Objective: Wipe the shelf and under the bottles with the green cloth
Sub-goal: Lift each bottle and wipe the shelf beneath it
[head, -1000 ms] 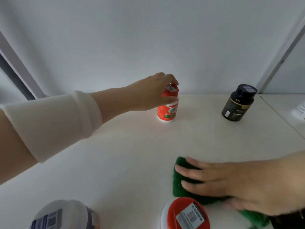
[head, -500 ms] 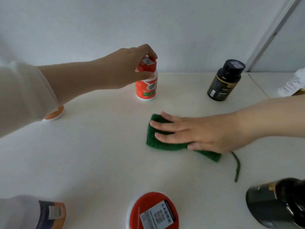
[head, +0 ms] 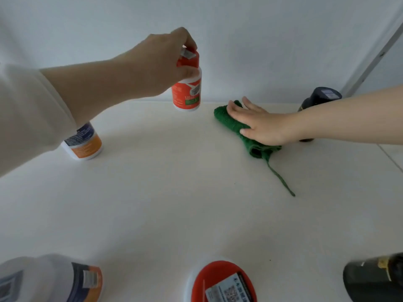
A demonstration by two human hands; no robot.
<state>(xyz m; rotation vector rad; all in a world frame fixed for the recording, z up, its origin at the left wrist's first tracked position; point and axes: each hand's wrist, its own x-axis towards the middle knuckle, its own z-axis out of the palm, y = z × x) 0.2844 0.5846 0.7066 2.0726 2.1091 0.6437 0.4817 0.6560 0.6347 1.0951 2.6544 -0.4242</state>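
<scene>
Green cloth (head: 231, 120): bunched knit, lying at the far right of the white shelf (head: 174, 203), close to the back wall, with one loose strand (head: 281, 179) trailing toward the near side.

Right hand (head: 263, 125): lying flat on the cloth, fingers straight and spread, pressing it to the surface and grasping nothing.

Left hand (head: 159, 68): reaching in from the left, fingers curling round the cap and neck of the red-and-white bottle (head: 187, 94). It is holding the bottle at far centre, just left of the cloth (seemingly raised off the shelf, though the gap beneath is hard to make out).

Black bottle (head: 322, 97): standing at the far right, partly hidden behind the right forearm.

Orange-and-blue bottle (head: 84, 140): standing at the left, tucked under the white sleeve (head: 32, 110).

Hazards, as judged:
- The held bottle is hanging from a grip on its top alone, so a loose cap or a slackening pinch could be dropping it onto the shelf.
- The right forearm is lying very close to the black bottle, and a wide sweep could be tipping it.
- The sleeve could be dragging the orange-and-blue bottle over as the arm shifts.
- The trailing strand could be snagging on a bottle base.
</scene>
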